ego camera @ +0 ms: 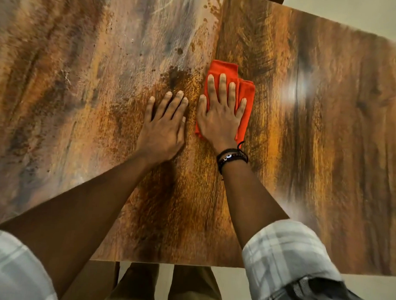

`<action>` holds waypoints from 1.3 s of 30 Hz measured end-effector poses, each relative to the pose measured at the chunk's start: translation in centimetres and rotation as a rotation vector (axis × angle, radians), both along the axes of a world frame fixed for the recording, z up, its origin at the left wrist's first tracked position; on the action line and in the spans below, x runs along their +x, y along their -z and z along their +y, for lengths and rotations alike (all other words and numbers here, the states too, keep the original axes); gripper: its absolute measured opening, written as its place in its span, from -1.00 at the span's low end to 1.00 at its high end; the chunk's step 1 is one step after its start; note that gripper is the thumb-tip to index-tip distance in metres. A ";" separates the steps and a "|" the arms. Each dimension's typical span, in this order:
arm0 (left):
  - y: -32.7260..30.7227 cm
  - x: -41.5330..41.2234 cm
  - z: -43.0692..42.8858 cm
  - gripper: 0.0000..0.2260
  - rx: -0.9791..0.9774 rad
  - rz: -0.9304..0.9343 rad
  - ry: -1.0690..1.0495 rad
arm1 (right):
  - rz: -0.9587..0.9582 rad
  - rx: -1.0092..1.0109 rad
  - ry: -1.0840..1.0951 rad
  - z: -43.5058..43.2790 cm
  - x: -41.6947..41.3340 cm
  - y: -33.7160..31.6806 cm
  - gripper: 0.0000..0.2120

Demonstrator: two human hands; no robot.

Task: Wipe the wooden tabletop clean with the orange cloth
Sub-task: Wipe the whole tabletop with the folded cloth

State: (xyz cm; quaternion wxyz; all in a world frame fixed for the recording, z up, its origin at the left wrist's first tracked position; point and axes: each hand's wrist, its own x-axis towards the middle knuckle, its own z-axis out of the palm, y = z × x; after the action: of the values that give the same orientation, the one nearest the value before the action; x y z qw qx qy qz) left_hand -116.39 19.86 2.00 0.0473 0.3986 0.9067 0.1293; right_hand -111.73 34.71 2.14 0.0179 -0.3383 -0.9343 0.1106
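The streaked brown wooden counter (305, 131) fills my view, dusty and spotted on its left side, with pale floor past its edges. My right hand (219, 119) lies flat, fingers spread, pressing the folded orange cloth (246, 100) mid-counter. My left hand (164, 126) rests open beside it, holding nothing. Plaid sleeves (290, 254) are cut off below.

Warm dim light, glare on tabletop (295, 92), blurred edges
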 end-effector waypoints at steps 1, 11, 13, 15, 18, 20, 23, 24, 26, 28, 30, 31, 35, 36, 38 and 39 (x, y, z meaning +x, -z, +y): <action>-0.1 0.0 -0.1 -0.50 0.018 -0.005 0.000 | 0.001 -0.009 -0.008 -0.6 0.7 0.0 -0.47; -0.6 2.0 -5.5 -0.57 0.180 0.039 0.044 | 0.028 -0.021 -0.087 -15.5 18.5 -0.6 -0.47; -0.5 2.5 -7.6 -0.56 0.190 0.052 0.069 | 0.004 -0.001 -0.102 -16.6 20.0 -0.3 -0.47; -0.2 2.8 -8.9 -0.56 0.196 0.042 0.088 | 0.002 0.013 -0.108 -16.3 19.6 -0.2 -0.47; -0.2 3.2 -9.2 -0.55 0.153 0.051 0.092 | -0.002 0.028 -0.129 -14.6 17.0 -0.4 -0.46; -0.3 3.4 -9.0 -0.55 0.110 0.056 0.091 | 0.000 0.026 -0.128 -12.8 14.2 -0.5 -0.46; -0.2 3.3 -9.1 -0.55 0.071 0.061 0.091 | 0.016 0.041 -0.070 -9.8 9.1 -0.3 -0.47; -0.2 3.3 -9.0 -0.55 0.064 0.065 0.091 | 0.012 0.040 -0.048 -9.0 7.6 -0.3 -0.46; -0.1 3.3 -9.0 -0.56 0.054 0.076 0.090 | 0.003 0.024 -0.030 -8.3 5.9 -0.1 -0.46; -0.1 3.5 -9.0 -0.56 0.049 0.071 0.088 | -0.003 0.016 -0.040 -8.4 6.0 -0.1 -0.46; -0.1 3.5 -9.0 -0.55 0.052 0.069 0.086 | 0.006 0.021 -0.045 -9.2 6.9 -0.2 -0.46; -0.1 3.5 -9.0 -0.55 0.051 0.065 0.087 | 0.017 0.019 -0.042 -10.0 7.7 -0.3 -0.46; 0.0 3.3 -8.9 -0.55 0.058 0.054 0.091 | 0.036 -0.023 -0.057 -16.3 13.3 -0.5 -0.46; 0.0 3.3 -8.9 -0.55 0.064 0.050 0.093 | 0.025 -0.040 -0.060 -18.6 15.1 -0.6 -0.46; 0.0 3.2 -8.9 -0.56 0.071 0.048 0.099 | 0.008 -0.051 -0.066 -22.5 18.2 -0.6 -0.46; 0.0 3.2 -9.0 -0.56 0.072 0.046 0.102 | 0.004 -0.037 -0.073 -23.8 19.3 -0.5 -0.46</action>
State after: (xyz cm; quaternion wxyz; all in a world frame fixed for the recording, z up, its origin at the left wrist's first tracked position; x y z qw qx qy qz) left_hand -113.18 10.90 1.99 0.0185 0.4488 0.8808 0.1500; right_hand -92.41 10.88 2.67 0.0093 -0.3038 -0.9439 0.1293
